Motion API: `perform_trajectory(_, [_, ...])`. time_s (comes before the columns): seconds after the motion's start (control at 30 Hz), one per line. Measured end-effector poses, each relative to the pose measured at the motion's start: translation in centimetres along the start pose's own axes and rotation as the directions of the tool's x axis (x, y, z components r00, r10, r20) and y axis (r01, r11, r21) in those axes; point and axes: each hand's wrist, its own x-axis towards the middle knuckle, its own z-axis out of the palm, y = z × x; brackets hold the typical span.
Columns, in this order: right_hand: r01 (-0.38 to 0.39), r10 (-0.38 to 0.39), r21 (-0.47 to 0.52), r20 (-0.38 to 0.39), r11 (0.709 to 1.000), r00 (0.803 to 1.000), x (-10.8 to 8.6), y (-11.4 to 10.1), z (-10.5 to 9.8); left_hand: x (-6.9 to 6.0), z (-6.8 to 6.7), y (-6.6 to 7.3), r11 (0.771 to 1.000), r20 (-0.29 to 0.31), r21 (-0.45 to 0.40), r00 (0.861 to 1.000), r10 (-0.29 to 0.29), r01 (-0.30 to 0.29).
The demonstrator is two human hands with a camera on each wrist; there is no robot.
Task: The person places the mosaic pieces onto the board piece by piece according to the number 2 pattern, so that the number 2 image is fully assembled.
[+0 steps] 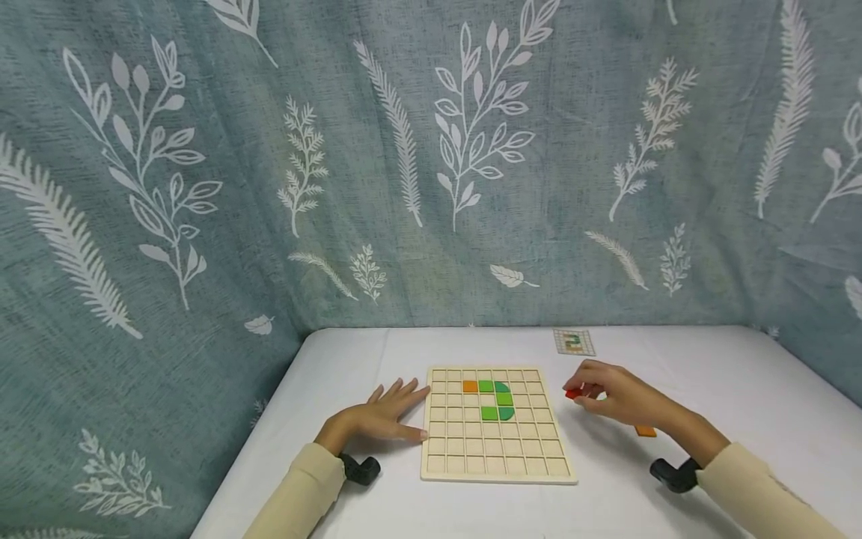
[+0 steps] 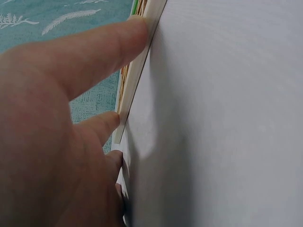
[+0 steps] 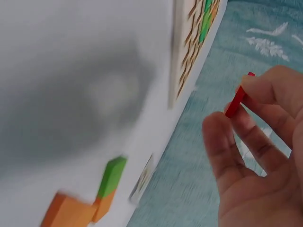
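Note:
My left hand lies at the left edge of a pale wooden grid board. Its fingers are spread, and the thumb and a fingertip touch the board's side in the left wrist view. On the board sit an orange square tile, several light green square tiles and two darker green rounded tiles. Right of the board, my right hand pinches a small red tile between thumb and fingers, above the table. The tile's full outline is partly hidden by the fingertips.
A small pattern card lies behind the board to the right. Beneath the right forearm are an orange tile and, in the right wrist view, a green tile. A leaf-patterned curtain encloses the white table.

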Motion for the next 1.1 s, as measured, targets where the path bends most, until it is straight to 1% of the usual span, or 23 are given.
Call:
perform_trajectory(0.17, [-0.005, 0.005, -0.008, 0.024, 1.000, 1.000, 1.9, -1.0, 0.8, 0.0, -0.1, -0.1, 1.000, -0.004, 0.008, 1.000, 0.001, -0.001])
perform_trajectory(0.33, [-0.035, 0.035, 0.006, 0.058, 0.999, 0.998, 3.2, -1.8, 2.2, 0.1, -0.1, 0.0, 1.000, 0.000, 0.012, 1.000, 0.002, -0.002])
perform_trajectory(0.43, [0.001, -0.001, 0.011, 0.058, 1.000, 0.998, 3.8, -2.1, 3.0, 0.2, 0.0, 0.0, 1.000, 0.005, 0.012, 1.000, 0.001, -0.001])
perform_trajectory(0.57, [0.087, -0.087, -0.016, 0.031, 0.996, 0.996, 5.0, -2.6, 3.8, 0.1, 0.0, 0.0, 1.000, 0.002, 0.016, 1.000, -0.005, 0.005])
perform_trajectory(0.67, [0.103, -0.102, -0.029, 0.025, 0.994, 0.994, 5.9, -2.8, 4.2, 0.1, -0.1, 0.0, 1.000, -0.003, 0.019, 1.000, -0.007, 0.007])
perform_trajectory(0.8, [0.086, -0.087, 0.013, 0.064, 0.996, 0.994, 7.0, -3.1, 4.7, 0.0, -0.1, -0.1, 1.000, -0.005, 0.019, 1.000, -0.005, 0.005])
perform_trajectory(0.93, [0.091, -0.096, 0.048, 0.107, 0.995, 0.990, 7.7, -3.3, 5.4, 0.0, 0.0, 0.0, 1.000, -0.004, 0.015, 1.000, -0.003, 0.003])
perform_trajectory(1.1, [0.073, -0.081, 0.065, 0.142, 0.995, 0.986, 8.3, -3.8, 5.9, -0.1, -0.1, 0.0, 1.000, -0.004, 0.011, 1.000, 0.001, -0.001])
